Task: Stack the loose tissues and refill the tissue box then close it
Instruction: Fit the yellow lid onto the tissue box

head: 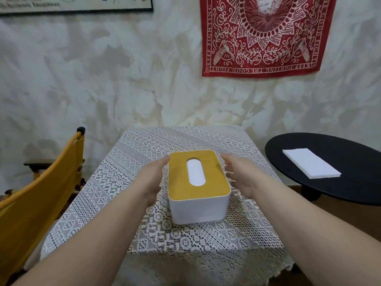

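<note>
A white tissue box (198,209) with a yellow lid (214,182) stands on the lace-covered table (144,145); the lid lies on the box and white shows through its oval slot. My left hand (153,176) is against the box's left side, fingers reaching the lid's far left corner. My right hand (241,174) hovers beside the box's right side with fingers spread, a small gap between them and the box. A neat stack of white tissues (310,163) lies on the round black side table (360,182) to the right.
A yellow fabric chair (37,195) stands close to the table's left edge. The wall is right behind the table, with a red bandana (263,38) hung on it. The black side table sits lower and apart from the lace table.
</note>
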Demonstrator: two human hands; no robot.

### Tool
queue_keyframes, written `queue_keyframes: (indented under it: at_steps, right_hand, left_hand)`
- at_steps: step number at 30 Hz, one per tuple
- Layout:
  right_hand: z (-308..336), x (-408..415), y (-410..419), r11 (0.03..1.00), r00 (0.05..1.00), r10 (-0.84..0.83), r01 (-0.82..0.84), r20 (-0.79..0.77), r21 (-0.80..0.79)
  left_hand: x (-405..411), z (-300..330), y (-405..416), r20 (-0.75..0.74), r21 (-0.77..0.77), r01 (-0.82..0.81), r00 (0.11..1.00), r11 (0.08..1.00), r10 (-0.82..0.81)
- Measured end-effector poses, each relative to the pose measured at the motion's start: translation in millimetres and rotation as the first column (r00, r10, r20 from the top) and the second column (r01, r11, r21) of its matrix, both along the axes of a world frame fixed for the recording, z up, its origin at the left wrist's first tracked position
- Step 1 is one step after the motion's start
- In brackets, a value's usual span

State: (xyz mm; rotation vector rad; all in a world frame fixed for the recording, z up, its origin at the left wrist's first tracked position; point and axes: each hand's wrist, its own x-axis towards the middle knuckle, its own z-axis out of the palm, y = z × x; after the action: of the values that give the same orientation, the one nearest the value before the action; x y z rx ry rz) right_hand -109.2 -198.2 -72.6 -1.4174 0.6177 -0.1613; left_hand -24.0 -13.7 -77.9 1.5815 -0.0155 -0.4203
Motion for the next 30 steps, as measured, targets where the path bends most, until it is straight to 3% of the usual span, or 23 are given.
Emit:
queue_keyframes:
  at_steps: [3, 7, 18, 23, 30]
  right_hand:
    - [3.8, 21.6, -7.7, 0.999, 0.999, -0.037, 0.038, 0.024, -0.028]
    - [0.7, 46.0, -12.5, 0.996, 0.999, -0.048, 0.049, 0.015, -0.076]
    - [-23.3, 62.2, -16.3, 0.997, 0.996, -0.054, 0.057, 0.069, -0.047]
    - [-16.1, 39.9, -8.6, 0.997, 0.995, -0.073, 0.074, 0.071, -0.016]
    - [-43.1, -23.4, 22.2, 0.999, 0.976, 0.037, -0.032, 0.215, -0.027]
  left_hand:
    - [22.2, -0.1, -12.9, -0.034, -0.028, -0.052, 0.998, 0.998, 0.051]
    - [38.5, -10.7, -24.7, -0.099, -0.073, 0.022, 0.995, 0.997, -0.029]
    - [41.4, -17.4, -31.2, -0.061, -0.116, 0.006, 0.998, 0.993, -0.013]
    - [26.3, -8.5, -19.3, 0.044, -0.047, -0.036, 0.998, 0.998, 0.038]
    - [-56.1, -39.1, 3.2, 0.162, -0.070, 0.134, 0.979, 0.988, -0.122]
